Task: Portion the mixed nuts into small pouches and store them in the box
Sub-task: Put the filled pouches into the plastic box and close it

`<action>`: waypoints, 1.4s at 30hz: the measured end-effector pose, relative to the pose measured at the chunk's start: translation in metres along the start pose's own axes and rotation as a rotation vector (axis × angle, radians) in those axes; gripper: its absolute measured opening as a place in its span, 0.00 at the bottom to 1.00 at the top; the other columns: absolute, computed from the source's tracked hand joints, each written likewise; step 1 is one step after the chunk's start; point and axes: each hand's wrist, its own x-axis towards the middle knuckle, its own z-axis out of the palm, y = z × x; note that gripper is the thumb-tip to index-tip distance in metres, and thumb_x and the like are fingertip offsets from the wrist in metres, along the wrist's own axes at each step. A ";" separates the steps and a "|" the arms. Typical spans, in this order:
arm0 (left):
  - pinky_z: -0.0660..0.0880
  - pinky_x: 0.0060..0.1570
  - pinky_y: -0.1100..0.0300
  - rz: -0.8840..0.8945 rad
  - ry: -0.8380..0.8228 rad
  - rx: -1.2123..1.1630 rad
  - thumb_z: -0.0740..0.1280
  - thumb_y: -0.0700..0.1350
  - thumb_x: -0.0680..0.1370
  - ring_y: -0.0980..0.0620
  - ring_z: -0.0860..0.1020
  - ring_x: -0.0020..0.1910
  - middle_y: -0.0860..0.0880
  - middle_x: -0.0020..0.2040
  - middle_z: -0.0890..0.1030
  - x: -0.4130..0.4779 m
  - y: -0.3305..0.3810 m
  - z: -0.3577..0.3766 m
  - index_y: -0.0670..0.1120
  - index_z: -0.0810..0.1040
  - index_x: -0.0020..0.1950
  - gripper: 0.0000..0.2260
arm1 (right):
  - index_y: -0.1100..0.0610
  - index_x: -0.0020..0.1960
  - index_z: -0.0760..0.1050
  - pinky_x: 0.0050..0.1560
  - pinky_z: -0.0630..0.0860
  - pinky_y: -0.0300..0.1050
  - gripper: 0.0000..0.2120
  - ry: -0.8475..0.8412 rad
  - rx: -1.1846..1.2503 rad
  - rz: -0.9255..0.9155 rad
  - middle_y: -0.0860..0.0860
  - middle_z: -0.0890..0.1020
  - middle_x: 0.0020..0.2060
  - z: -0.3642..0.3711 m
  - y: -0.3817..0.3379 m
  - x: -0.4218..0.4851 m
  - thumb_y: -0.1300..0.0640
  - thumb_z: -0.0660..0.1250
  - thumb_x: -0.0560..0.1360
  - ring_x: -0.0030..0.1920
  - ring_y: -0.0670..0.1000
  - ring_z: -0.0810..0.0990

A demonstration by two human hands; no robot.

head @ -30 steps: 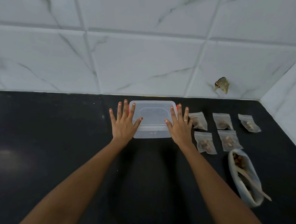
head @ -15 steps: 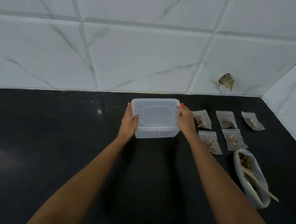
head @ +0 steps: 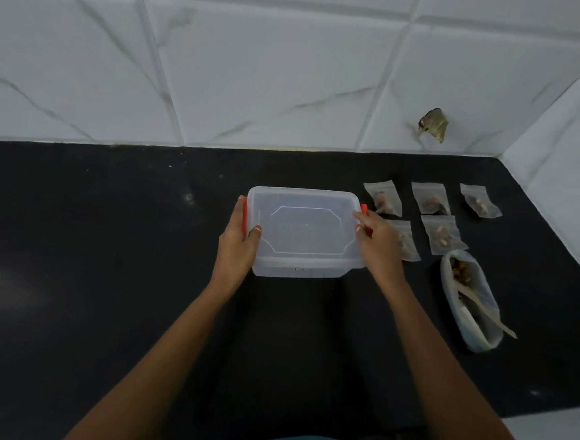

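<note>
Now the left hand and right hand — flat beforehand — are gripping the box at its red clips, probably unlatching it.

The box sits on the bench, with the wall behind it at 12 o'clock. The left grip holds its 9 o'clock side and the right grip its 3 o'clock side. At 2 to 3 o'clock lie five pouches, three behind and two in front, one partly hidden by the right grip. At 4 o'clock lies the bag, with a scoop in it.
</note>
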 end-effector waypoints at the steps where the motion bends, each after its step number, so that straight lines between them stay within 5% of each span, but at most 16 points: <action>1: 0.72 0.60 0.54 -0.006 -0.004 -0.007 0.58 0.40 0.81 0.56 0.70 0.59 0.48 0.71 0.66 -0.010 0.000 -0.001 0.50 0.49 0.77 0.28 | 0.58 0.67 0.69 0.66 0.68 0.49 0.17 -0.001 0.007 0.003 0.55 0.72 0.66 -0.002 0.003 -0.010 0.63 0.58 0.79 0.66 0.53 0.70; 9: 0.70 0.59 0.58 -0.037 -0.050 -0.031 0.60 0.40 0.79 0.59 0.67 0.60 0.50 0.72 0.64 -0.065 -0.015 0.007 0.51 0.51 0.76 0.29 | 0.58 0.65 0.72 0.64 0.65 0.39 0.16 0.042 0.094 0.085 0.53 0.71 0.68 -0.013 0.026 -0.071 0.64 0.60 0.78 0.67 0.50 0.69; 18: 0.69 0.61 0.58 -0.065 -0.083 -0.011 0.60 0.41 0.79 0.58 0.67 0.63 0.52 0.71 0.64 -0.092 -0.029 0.013 0.52 0.51 0.76 0.29 | 0.58 0.64 0.73 0.69 0.66 0.46 0.16 0.050 0.149 0.115 0.53 0.70 0.68 -0.014 0.043 -0.102 0.64 0.62 0.77 0.68 0.50 0.69; 22: 0.53 0.72 0.51 0.002 0.003 0.317 0.61 0.41 0.79 0.50 0.54 0.75 0.48 0.77 0.51 -0.089 -0.026 0.017 0.48 0.50 0.76 0.30 | 0.55 0.70 0.67 0.66 0.69 0.45 0.21 0.070 0.283 0.137 0.52 0.72 0.67 -0.017 0.044 -0.103 0.61 0.63 0.77 0.66 0.48 0.71; 26: 0.36 0.70 0.46 0.214 -0.029 0.773 0.59 0.44 0.79 0.46 0.43 0.76 0.45 0.77 0.48 -0.083 -0.007 0.040 0.48 0.50 0.76 0.28 | 0.54 0.72 0.63 0.57 0.71 0.39 0.25 0.068 0.370 0.263 0.52 0.75 0.63 -0.020 0.047 -0.099 0.57 0.64 0.77 0.57 0.44 0.74; 31: 0.34 0.69 0.40 0.320 -0.257 1.002 0.52 0.61 0.79 0.45 0.39 0.76 0.47 0.77 0.40 -0.071 0.008 0.095 0.53 0.40 0.76 0.31 | 0.56 0.68 0.68 0.41 0.70 0.28 0.19 0.012 0.357 0.218 0.50 0.77 0.59 -0.022 0.046 -0.096 0.56 0.62 0.78 0.50 0.39 0.74; 35: 0.34 0.68 0.37 0.302 -0.315 1.133 0.47 0.65 0.78 0.43 0.37 0.75 0.46 0.76 0.36 -0.061 -0.001 0.116 0.54 0.35 0.75 0.33 | 0.56 0.69 0.67 0.46 0.71 0.30 0.19 -0.025 0.306 0.227 0.52 0.76 0.62 -0.025 0.049 -0.087 0.56 0.60 0.79 0.54 0.42 0.74; 42: 0.36 0.68 0.36 0.291 -0.312 1.182 0.45 0.65 0.77 0.43 0.37 0.75 0.47 0.76 0.35 -0.060 -0.006 0.120 0.54 0.34 0.75 0.32 | 0.58 0.70 0.65 0.44 0.75 0.38 0.18 -0.067 0.140 0.151 0.55 0.80 0.52 -0.023 0.057 -0.081 0.57 0.55 0.81 0.44 0.47 0.79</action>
